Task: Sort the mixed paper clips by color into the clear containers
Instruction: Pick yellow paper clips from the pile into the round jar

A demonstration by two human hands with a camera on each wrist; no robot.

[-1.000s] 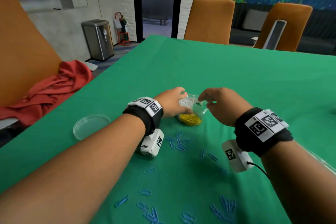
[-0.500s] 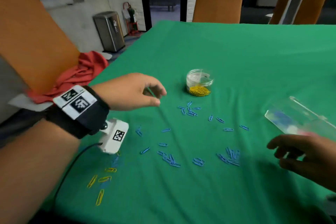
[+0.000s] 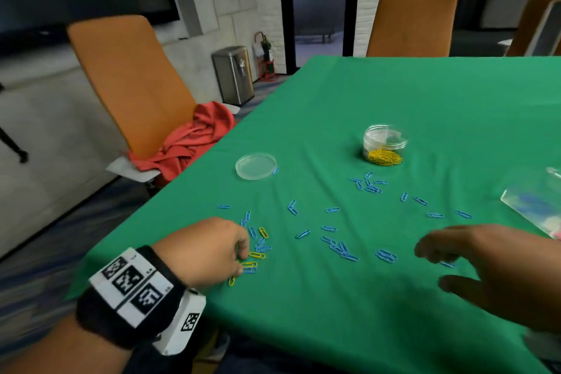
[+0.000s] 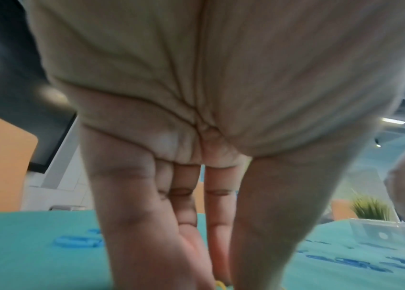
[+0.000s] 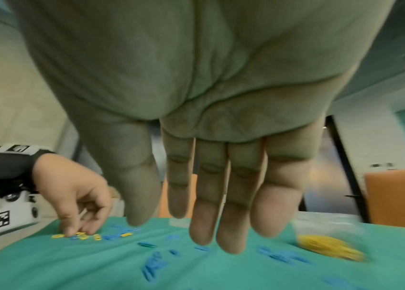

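Note:
Yellow paper clips (image 3: 256, 255) lie mixed with blue ones near the table's front left edge. My left hand (image 3: 241, 263) reaches down onto them, thumb and fingertips pinching a yellow clip (image 4: 220, 285) against the cloth; the right wrist view shows this hand (image 5: 77, 231) touching the yellow clips (image 5: 82, 235). Blue paper clips (image 3: 341, 249) are scattered over the middle of the table. My right hand (image 3: 437, 267) hovers above them, blurred, with straight fingers (image 5: 202, 225) and nothing in it. A clear round jar (image 3: 384, 143) further back holds a heap of yellow clips.
The jar's clear lid (image 3: 256, 165) lies on the green cloth (image 3: 334, 328) at the left. A clear rectangular box (image 3: 531, 203) sits at the right edge. An orange chair (image 3: 133, 82) with a red cloth (image 3: 194, 136) stands beside the table's left edge.
Both hands have left the jar. My left hand has dropped to the yellow clips at the front left. My right hand has moved over the blue clips near the clear box.

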